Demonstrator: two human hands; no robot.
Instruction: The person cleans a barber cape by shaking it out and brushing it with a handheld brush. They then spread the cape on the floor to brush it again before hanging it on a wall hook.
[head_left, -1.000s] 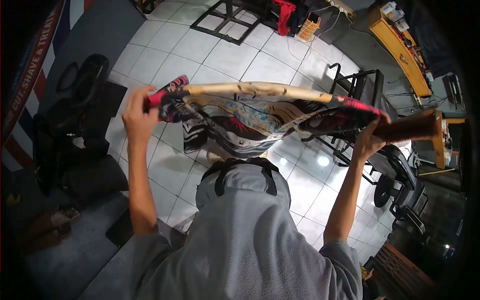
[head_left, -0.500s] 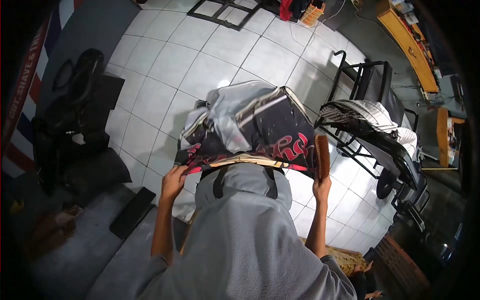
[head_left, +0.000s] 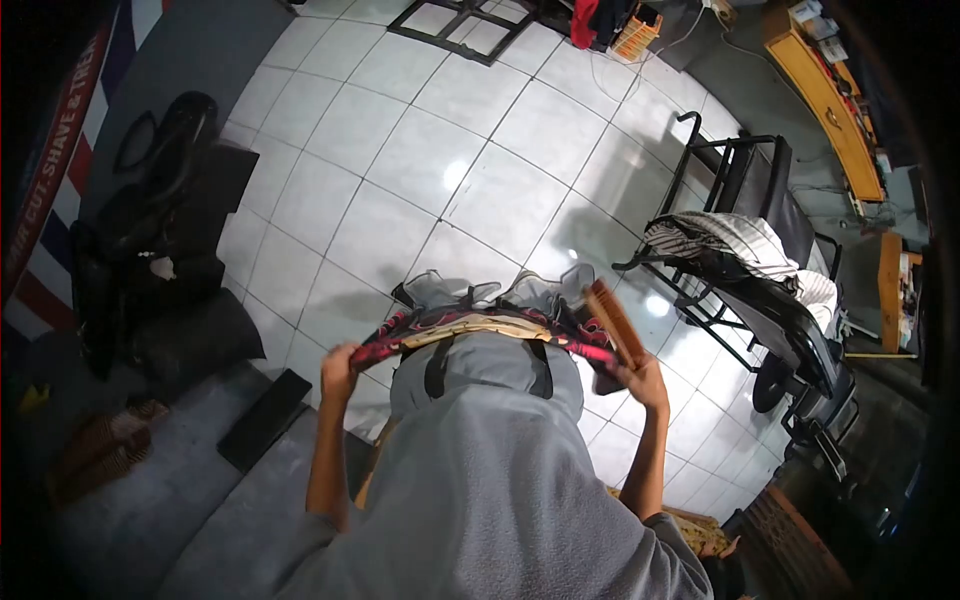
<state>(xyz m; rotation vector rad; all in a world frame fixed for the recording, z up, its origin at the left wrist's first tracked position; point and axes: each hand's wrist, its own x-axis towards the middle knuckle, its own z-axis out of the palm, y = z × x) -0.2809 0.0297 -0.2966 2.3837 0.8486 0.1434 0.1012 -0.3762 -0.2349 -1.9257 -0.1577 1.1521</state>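
A dark cape (head_left: 480, 318) with pink-red lettering and a cream edge is stretched across my waist, its far side hanging down out of sight. My left hand (head_left: 340, 372) is closed on the left corner of the cape. At the opposite corner, my right hand (head_left: 643, 380) is closed around a brown wooden brush (head_left: 615, 322), which tilts up and to the left. The same hand also seems to pinch the cape's right corner, though the fingers are partly hidden. Sheer grey folds of the cape (head_left: 548, 287) show beyond the edge.
On the right stands a black reclining barber chair (head_left: 770, 290) with a striped cloth (head_left: 745, 240) draped over it. Black seating (head_left: 190, 310) is at the left. A black frame (head_left: 465, 28) lies on the white tiled floor (head_left: 470, 150). A wooden drawer unit (head_left: 825, 105) is at upper right.
The cape, spread out and billowing forward before, has dropped and now hangs down in front of my waist. The brush has tilted from upright to leaning left. Both hands still grip the corners.
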